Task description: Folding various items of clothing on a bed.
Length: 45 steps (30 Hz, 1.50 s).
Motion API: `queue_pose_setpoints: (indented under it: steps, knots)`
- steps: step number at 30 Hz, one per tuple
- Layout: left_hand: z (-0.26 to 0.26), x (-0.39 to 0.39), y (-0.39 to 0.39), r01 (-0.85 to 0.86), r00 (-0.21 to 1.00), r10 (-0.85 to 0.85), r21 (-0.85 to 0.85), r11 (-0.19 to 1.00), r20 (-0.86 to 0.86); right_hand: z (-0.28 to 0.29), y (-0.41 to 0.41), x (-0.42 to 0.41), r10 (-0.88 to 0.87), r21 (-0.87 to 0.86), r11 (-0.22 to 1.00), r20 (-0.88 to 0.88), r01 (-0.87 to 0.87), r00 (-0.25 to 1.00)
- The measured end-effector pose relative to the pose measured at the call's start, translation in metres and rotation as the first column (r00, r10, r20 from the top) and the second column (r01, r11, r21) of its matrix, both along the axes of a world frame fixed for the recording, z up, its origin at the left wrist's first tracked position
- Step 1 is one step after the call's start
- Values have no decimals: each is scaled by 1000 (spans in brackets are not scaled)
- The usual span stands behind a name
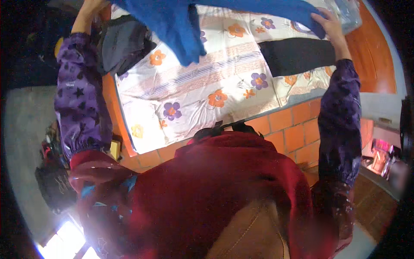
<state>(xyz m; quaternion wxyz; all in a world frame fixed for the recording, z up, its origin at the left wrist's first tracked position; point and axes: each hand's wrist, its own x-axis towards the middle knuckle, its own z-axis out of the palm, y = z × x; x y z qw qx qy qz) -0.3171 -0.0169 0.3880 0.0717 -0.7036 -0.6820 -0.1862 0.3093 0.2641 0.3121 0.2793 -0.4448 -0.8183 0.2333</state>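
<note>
A blue garment (168, 29) stretches across the top of the view above a flower-patterned cloth (194, 84). Near its right end, my right hand (326, 22) grips the blue fabric, and part of it hangs down at the middle. At the top left edge is my left hand (93, 7), partly cut off; whether its fingers hold the fabric cannot be seen. Below that hand lies a dark grey garment (121, 45) in a loose heap. A flat black folded cloth (299, 56) rests on the patterned cloth, below my right hand.
Clear plastic packaging (349, 16) lies at the top right beside an orange-brown wooden surface (372, 55). The patterned cloth covers a raised surface with an orange tiled side (288, 126). Dark items (55, 181) are at the left, and various objects (383, 158) stand at the right.
</note>
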Motion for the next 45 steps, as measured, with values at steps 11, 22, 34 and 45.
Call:
queue_pose_setpoints:
  steps: [11, 22, 34, 45]
  knots:
    - [-149, 112, -139, -113, 968, 20, 364, 925, 250, -58, -123, 16, 293, 407, 825, 287, -393, 912]
    - [-431, 293, -280, -543, 775, 627, -421, 727, 83, -279, -233, 48, 633, -440, 760, 333, -479, 699]
    - [-432, 394, -187, -273, 890, 420, -531, 802, 178, -166, -167, -8, 722, -354, 691, 314, -630, 616]
    - [-468, 416, -167, -562, 606, 630, -299, 771, 486, -117, -131, -74, 805, -275, 586, 305, -762, 509]
